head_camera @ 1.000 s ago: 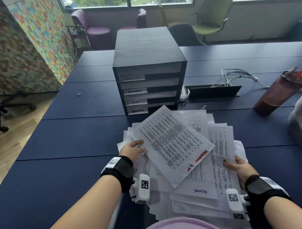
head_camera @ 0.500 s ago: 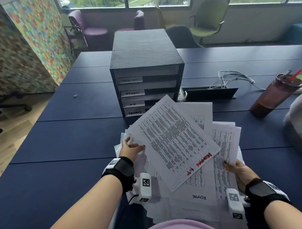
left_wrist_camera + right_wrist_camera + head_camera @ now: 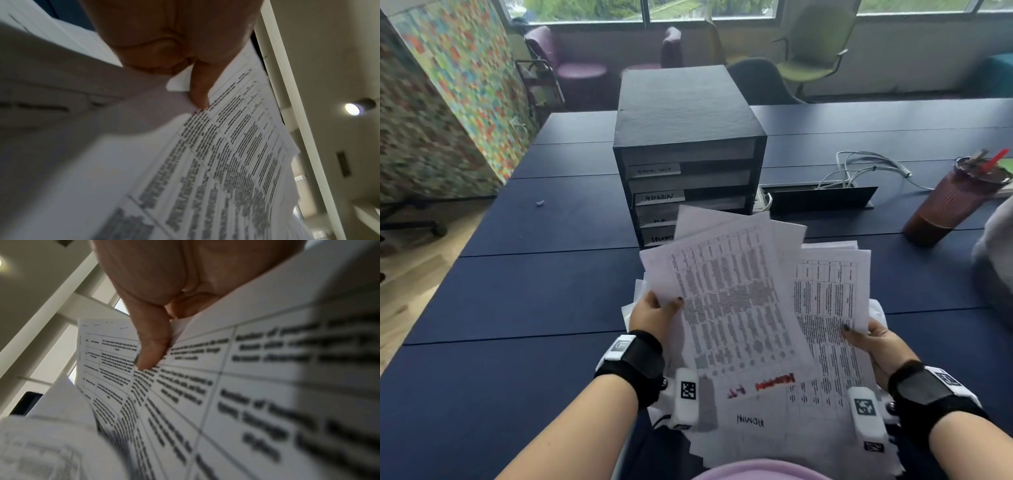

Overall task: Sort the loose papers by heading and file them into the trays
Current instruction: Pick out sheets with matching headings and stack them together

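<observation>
Left hand (image 3: 654,317) grip pinches the red-marked top sheet (image 3: 736,308); right hand (image 3: 880,346) grip clamps the papers (image 3: 828,301) (one headed ADMIN), raised over the bench (image 3: 534,301) before the trays (image 3: 688,178).

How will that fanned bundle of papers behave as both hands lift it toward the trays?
Probably floppy: the papers already bend in the left wrist view. Likely to slip apart, since the sheets lie fanned and uneven, and the left hand and right hand pinch only the side edges. Probably light, as the fingers hold them with just a pinch.
</observation>
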`<state>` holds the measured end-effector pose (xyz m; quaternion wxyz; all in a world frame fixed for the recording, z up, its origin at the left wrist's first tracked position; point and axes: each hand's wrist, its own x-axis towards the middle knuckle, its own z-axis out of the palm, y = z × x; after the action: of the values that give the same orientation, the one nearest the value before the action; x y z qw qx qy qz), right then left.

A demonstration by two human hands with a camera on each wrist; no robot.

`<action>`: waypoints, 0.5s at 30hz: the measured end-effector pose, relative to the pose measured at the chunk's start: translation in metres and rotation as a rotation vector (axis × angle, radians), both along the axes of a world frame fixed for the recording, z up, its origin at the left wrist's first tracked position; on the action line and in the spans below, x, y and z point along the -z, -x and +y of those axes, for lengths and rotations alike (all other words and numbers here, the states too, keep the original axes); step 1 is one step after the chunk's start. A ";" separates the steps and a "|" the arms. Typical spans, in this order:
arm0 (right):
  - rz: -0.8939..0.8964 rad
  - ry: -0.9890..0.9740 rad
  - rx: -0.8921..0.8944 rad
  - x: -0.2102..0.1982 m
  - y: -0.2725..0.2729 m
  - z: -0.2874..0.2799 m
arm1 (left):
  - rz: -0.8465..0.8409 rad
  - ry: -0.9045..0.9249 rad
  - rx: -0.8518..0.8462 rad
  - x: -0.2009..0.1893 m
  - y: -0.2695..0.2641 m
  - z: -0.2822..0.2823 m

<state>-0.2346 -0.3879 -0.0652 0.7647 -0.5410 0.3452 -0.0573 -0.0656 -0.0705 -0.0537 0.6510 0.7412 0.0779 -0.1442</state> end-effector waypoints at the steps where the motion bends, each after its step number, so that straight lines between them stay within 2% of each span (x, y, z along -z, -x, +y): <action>1: 0.000 0.010 0.018 -0.001 0.002 -0.002 | -0.023 -0.051 -0.020 0.002 -0.005 0.008; 4: -0.014 0.040 0.061 -0.008 0.005 -0.013 | -0.064 -0.209 -0.118 0.004 -0.020 0.035; 7: -0.039 0.046 0.081 -0.015 0.006 -0.023 | -0.043 -0.285 -0.217 0.008 -0.031 0.058; 11: -0.081 0.023 0.053 -0.026 0.005 -0.029 | -0.011 -0.235 -0.286 0.013 -0.037 0.067; 15: -0.118 -0.039 0.005 -0.035 0.003 -0.026 | -0.006 -0.148 -0.244 0.009 -0.032 0.054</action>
<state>-0.2378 -0.4141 -0.0299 0.7942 -0.5208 0.3018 -0.0840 -0.0332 -0.0167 -0.0628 0.6077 0.7725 0.1756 -0.0556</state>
